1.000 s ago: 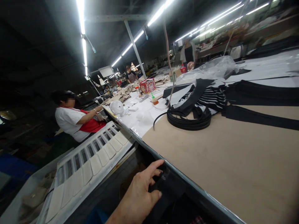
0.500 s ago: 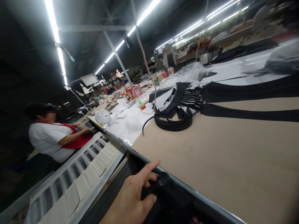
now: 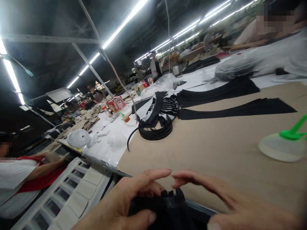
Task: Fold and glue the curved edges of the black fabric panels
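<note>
My left hand [image 3: 127,203] grips a black fabric piece [image 3: 163,207] at the near edge of the brown paper-covered table [image 3: 203,150], thumb underneath and forefinger stretched over it. My right hand [image 3: 230,204] has come in from the right; its fingers curve over the same black piece and touch its top edge. Most of the black piece hangs below the table edge, out of sight.
A coil of black strap [image 3: 155,131] and black and striped fabric pieces [image 3: 168,107] lie mid-table, long black strips [image 3: 240,108] to the right. A green-capped squeeze bottle [image 3: 283,145] lies at right. A white slotted rack [image 3: 72,191] and a co-worker in red apron [image 3: 21,179] are at left.
My view has swung right and down. My right hand has entered and reached the black piece, which my left hand has kept holding. The green-capped bottle has come into view.
</note>
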`<state>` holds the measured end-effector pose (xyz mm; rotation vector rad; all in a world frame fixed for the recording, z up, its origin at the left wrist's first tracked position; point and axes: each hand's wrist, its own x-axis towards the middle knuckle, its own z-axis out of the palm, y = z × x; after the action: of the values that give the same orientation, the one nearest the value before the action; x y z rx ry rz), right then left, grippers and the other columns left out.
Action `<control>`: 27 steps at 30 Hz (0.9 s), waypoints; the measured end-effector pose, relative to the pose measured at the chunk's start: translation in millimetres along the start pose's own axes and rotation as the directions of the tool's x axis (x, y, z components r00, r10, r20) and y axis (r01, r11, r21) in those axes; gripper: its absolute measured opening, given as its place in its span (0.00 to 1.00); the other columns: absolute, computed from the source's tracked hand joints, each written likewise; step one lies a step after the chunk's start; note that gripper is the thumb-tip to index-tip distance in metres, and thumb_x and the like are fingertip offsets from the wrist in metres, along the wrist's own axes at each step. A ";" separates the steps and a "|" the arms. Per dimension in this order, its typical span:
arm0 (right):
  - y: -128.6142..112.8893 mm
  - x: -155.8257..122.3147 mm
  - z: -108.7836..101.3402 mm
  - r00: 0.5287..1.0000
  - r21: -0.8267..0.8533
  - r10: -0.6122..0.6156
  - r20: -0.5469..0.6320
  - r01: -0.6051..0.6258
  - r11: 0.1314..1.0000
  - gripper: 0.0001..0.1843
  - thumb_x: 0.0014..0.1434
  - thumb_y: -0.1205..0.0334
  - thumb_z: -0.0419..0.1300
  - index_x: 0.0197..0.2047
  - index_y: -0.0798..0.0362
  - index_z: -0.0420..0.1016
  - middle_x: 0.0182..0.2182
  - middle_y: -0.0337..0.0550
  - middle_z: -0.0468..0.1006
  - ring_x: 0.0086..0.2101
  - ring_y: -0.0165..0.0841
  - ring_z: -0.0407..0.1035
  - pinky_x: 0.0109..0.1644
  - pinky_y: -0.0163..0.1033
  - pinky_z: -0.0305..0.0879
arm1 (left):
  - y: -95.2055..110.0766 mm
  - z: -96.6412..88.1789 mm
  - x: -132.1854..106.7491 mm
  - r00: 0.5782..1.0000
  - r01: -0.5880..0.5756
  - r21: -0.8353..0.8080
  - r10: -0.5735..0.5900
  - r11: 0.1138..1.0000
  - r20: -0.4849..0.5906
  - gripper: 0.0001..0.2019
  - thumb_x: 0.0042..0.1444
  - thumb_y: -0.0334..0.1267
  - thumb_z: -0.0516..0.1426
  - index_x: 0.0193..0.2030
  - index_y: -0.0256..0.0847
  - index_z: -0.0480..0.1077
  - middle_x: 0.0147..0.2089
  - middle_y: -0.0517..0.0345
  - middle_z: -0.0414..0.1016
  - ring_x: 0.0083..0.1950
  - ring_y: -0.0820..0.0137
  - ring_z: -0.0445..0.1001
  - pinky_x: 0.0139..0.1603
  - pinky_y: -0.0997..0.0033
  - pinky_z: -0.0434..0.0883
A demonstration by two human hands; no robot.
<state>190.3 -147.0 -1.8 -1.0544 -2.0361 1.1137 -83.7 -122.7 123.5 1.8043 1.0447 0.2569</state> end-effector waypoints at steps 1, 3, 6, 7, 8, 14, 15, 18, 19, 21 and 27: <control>-9.6 9.9 -0.3 0.990 0.180 0.054 0.130 -0.077 0.981 0.35 0.51 0.52 0.66 0.62 0.40 0.66 0.53 0.39 0.74 0.52 0.42 0.69 0.52 0.42 0.67 | 1.1 -1.6 3.5 1.000 0.000 0.017 -0.001 1.000 0.011 0.30 0.54 0.30 0.59 0.63 0.59 0.66 0.46 0.62 0.79 0.48 0.67 0.77 0.51 0.71 0.71; -20.3 21.8 -2.7 0.952 0.348 0.126 0.280 -0.222 0.911 0.29 0.45 0.53 0.67 0.53 0.45 0.74 0.45 0.38 0.76 0.47 0.42 0.70 0.49 0.41 0.67 | 0.6 -5.3 11.6 1.000 0.000 0.065 -0.002 0.998 0.029 0.31 0.54 0.29 0.58 0.64 0.59 0.65 0.48 0.62 0.79 0.49 0.68 0.76 0.53 0.71 0.70; -14.3 14.4 -13.4 0.915 0.341 0.307 0.261 -0.385 0.858 0.18 0.48 0.53 0.64 0.42 0.50 0.75 0.37 0.38 0.74 0.40 0.38 0.69 0.40 0.37 0.65 | -6.0 -10.4 29.7 0.999 -0.008 0.159 0.002 0.987 0.039 0.30 0.54 0.29 0.55 0.64 0.56 0.65 0.50 0.61 0.78 0.47 0.70 0.76 0.51 0.73 0.69; -8.9 7.3 -18.7 0.897 0.309 0.379 0.225 -0.435 0.846 0.15 0.50 0.54 0.63 0.41 0.50 0.74 0.36 0.38 0.74 0.38 0.37 0.69 0.37 0.35 0.64 | -9.8 -11.4 38.0 0.999 -0.011 0.202 0.001 0.979 0.047 0.30 0.54 0.29 0.54 0.64 0.55 0.65 0.50 0.60 0.77 0.46 0.70 0.75 0.49 0.74 0.69; -3.2 -0.2 -24.4 0.875 0.267 0.446 0.188 -0.482 0.834 0.13 0.51 0.56 0.62 0.40 0.50 0.74 0.36 0.38 0.74 0.37 0.36 0.69 0.34 0.35 0.63 | -14.8 -11.6 47.6 0.998 -0.015 0.248 0.000 0.969 0.060 0.31 0.52 0.28 0.54 0.64 0.55 0.65 0.51 0.60 0.77 0.44 0.71 0.75 0.48 0.74 0.69; 28.6 -23.1 -45.3 0.849 -0.206 0.525 -0.065 -0.526 0.825 0.10 0.50 0.64 0.61 0.38 0.47 0.75 0.37 0.39 0.77 0.39 0.41 0.71 0.37 0.39 0.63 | -63.3 9.4 120.7 0.989 -0.105 0.454 0.045 0.885 0.141 0.37 0.45 0.24 0.52 0.64 0.53 0.64 0.57 0.59 0.74 0.54 0.66 0.72 0.58 0.65 0.66; 34.6 -23.3 -44.9 0.857 -0.288 0.504 -0.102 -0.511 0.810 0.10 0.50 0.66 0.61 0.38 0.47 0.75 0.36 0.40 0.77 0.39 0.41 0.71 0.39 0.41 0.63 | -71.6 16.0 131.3 0.988 -0.136 0.498 0.081 0.856 0.130 0.37 0.44 0.23 0.52 0.64 0.50 0.65 0.58 0.56 0.73 0.57 0.64 0.70 0.61 0.61 0.65; 50.5 -24.5 -39.3 0.873 -0.444 0.449 -0.192 -0.485 0.753 0.12 0.52 0.69 0.61 0.40 0.49 0.74 0.37 0.42 0.77 0.39 0.42 0.71 0.43 0.46 0.64 | -89.9 38.1 149.6 0.971 -0.211 0.634 0.235 0.744 0.048 0.35 0.45 0.19 0.47 0.60 0.44 0.68 0.59 0.50 0.72 0.62 0.61 0.68 0.64 0.53 0.62; 54.0 -25.6 -36.7 0.880 -0.476 0.419 -0.223 -0.473 0.741 0.12 0.52 0.69 0.62 0.41 0.49 0.73 0.38 0.42 0.76 0.40 0.42 0.71 0.45 0.48 0.64 | -93.7 45.9 151.1 0.958 -0.237 0.648 0.285 0.724 0.032 0.33 0.47 0.19 0.46 0.59 0.44 0.69 0.59 0.49 0.72 0.61 0.62 0.68 0.62 0.53 0.64; 57.4 -28.7 -30.8 0.900 -0.529 0.331 -0.283 -0.434 0.729 0.15 0.51 0.70 0.64 0.43 0.49 0.71 0.42 0.42 0.75 0.43 0.43 0.69 0.49 0.50 0.63 | -99.4 62.1 149.5 0.925 -0.321 0.615 0.378 0.720 0.041 0.29 0.54 0.21 0.45 0.58 0.45 0.70 0.56 0.49 0.73 0.57 0.64 0.71 0.57 0.57 0.68; 62.8 -42.6 -5.5 0.943 -0.615 0.105 -0.316 -0.288 0.734 0.17 0.59 0.73 0.56 0.50 0.47 0.71 0.46 0.44 0.73 0.44 0.39 0.68 0.48 0.46 0.65 | -122.1 111.3 145.4 0.791 -0.530 0.597 0.605 0.602 0.091 0.26 0.57 0.25 0.48 0.63 0.38 0.64 0.52 0.44 0.73 0.51 0.61 0.72 0.47 0.60 0.72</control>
<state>239.3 -159.7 -58.7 -1.6972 -2.1669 0.2755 4.0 -69.9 -71.3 2.7324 0.6082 0.4672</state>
